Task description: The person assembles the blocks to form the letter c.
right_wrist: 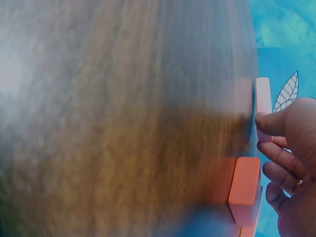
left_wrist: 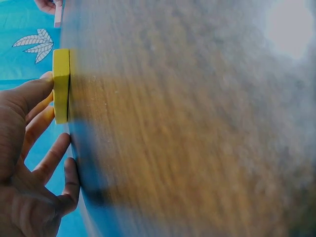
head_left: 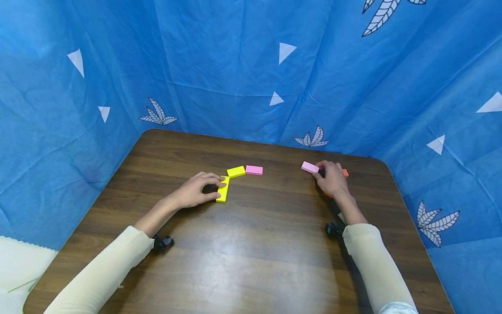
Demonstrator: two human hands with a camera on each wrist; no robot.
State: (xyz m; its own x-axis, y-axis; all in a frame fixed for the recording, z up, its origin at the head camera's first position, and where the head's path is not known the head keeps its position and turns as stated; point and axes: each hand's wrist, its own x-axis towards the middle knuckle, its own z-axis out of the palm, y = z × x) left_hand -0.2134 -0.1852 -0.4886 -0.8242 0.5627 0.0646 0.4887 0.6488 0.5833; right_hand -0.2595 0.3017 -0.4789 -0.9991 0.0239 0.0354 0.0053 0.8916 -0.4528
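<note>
My left hand (head_left: 198, 189) pinches a yellow block (head_left: 223, 194) between thumb and fingers. That block lies flat, its long side pointing towards me, and the left wrist view shows the yellow block (left_wrist: 60, 89) at the fingertips. Touching or nearly touching its far end is another yellow block (head_left: 236, 172), with a pink block (head_left: 254, 170) beside that one. Over on the right, my right hand (head_left: 332, 179) grips the near-right end of a light pink block (head_left: 310, 167). Beneath and beside this hand are orange blocks (right_wrist: 245, 187), partly hidden by it in the head view.
The blocks lie on a dark brown wooden table (head_left: 251, 244). Blue cloth (head_left: 235, 65) with white leaf and triangle prints hangs along the table's back and sides. Each wrist carries a small black camera (head_left: 162, 243).
</note>
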